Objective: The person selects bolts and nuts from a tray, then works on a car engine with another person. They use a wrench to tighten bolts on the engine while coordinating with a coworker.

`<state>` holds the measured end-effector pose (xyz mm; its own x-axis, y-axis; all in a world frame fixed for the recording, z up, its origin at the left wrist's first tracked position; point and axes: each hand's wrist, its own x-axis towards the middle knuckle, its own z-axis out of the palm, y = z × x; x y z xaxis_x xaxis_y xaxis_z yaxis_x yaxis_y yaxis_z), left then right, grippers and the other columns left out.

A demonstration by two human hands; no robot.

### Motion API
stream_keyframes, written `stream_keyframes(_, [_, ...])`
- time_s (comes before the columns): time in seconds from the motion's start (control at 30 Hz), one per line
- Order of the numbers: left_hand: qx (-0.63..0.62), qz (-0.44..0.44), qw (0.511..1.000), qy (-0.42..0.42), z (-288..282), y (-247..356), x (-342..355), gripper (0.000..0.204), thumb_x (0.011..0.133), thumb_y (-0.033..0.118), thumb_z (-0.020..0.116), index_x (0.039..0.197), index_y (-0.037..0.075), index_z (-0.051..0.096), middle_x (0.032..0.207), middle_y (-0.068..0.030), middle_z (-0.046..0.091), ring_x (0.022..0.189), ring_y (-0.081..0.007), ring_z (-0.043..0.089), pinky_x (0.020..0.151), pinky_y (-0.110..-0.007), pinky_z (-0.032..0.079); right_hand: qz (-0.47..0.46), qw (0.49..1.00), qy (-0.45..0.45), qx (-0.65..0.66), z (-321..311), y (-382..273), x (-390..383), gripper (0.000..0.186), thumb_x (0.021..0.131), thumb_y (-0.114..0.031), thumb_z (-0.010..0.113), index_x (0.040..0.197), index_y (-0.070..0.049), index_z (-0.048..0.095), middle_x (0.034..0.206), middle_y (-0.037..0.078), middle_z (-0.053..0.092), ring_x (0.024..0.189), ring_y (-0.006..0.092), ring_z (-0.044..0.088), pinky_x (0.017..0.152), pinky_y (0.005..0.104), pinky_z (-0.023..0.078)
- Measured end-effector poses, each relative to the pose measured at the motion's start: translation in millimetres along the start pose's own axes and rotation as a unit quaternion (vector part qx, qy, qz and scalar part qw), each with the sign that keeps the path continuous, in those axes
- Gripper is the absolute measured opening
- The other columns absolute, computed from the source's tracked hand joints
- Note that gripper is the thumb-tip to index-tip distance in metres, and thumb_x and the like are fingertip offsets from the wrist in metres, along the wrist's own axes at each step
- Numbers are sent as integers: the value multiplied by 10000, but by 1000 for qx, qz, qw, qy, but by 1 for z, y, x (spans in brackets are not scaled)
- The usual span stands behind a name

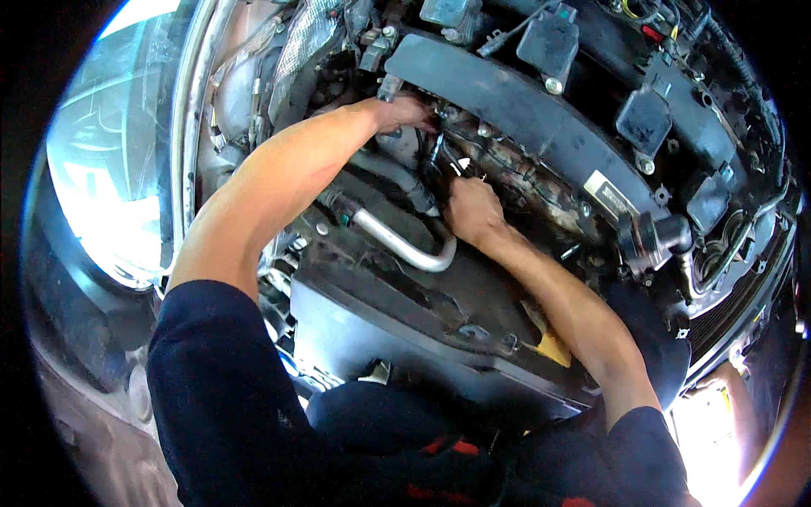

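Observation:
My left hand (409,113) reaches into the gap below the black engine cover (507,97). Its fingers are hidden among the hoses and wires there. A little nearer and to the right, my right hand (475,209) is closed, knuckles up, beside the engine's side. Whatever it grips is too hidden to name. Just beyond its fingers show a thin dark cable (436,154) and a small bright piece (460,166). A black rubber hose (389,176) runs between my arms. Nearer lies a bent silver metal pipe (405,248).
Ignition coils (549,42) line the engine top. A black plastic box edge (363,317) crosses in front of my body, with a yellow piece (553,348) beside my right forearm. The windshield (114,152) is at left. Another person's hand (722,378) rests at the lower right.

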<state>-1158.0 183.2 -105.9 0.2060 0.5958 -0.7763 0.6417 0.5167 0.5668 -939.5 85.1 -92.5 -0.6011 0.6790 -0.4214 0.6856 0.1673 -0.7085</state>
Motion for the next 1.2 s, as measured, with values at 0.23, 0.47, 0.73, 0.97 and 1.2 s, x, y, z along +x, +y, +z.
stream_keyframes(0.23, [46, -27, 998, 24, -5, 17, 0, 352, 931, 121, 623, 1277, 64, 598, 1325, -89, 573, 1152, -261, 576, 974, -378, 496, -45, 996, -6, -76, -13, -7, 13, 137, 767, -31, 585, 802, 45, 694, 855, 268, 680, 834, 430, 684, 739, 503, 555])
stream_keyframes(0.47, [4, -28, 999, 23, 1, 7, 2, 327, 886, 106, 658, 1207, 48, 629, 1217, -99, 616, 1058, -254, 609, 903, -373, 519, -8, 997, 11, -76, -7, -11, 14, 121, 721, -46, 662, 807, 38, 677, 820, 275, 673, 808, 442, 676, 727, 517, 552])
stream_keyframes(0.73, [-17, -32, 999, 19, 2, 3, 4, 300, 834, 89, 698, 1126, 30, 664, 1094, -109, 665, 951, -246, 646, 822, -368, 545, 1, 997, 40, -62, 1, -10, 15, 172, 669, -29, 699, 826, 28, 655, 820, 275, 671, 833, 439, 673, 752, 517, 552])
stream_keyframes(0.97, [-34, -33, 999, 15, 7, 1, 4, 276, 789, 74, 733, 1056, 14, 695, 986, -119, 708, 857, -239, 679, 750, -363, 568, 15, 998, 33, -51, -5, -13, 12, 162, 692, -36, 702, 833, 28, 655, 843, 279, 671, 862, 450, 666, 762, 522, 540])
stream_keyframes(1.2, [211, 25, 976, 39, 10, -30, 29, 177, 850, 124, 629, 932, -4, 721, 888, -127, 721, 778, -222, 698, 721, -345, 569, 33, 998, 50, 12, -13, -22, 12, 225, 711, -17, 696, 910, 70, 639, 898, 299, 671, 933, 452, 659, 827, 510, 528])
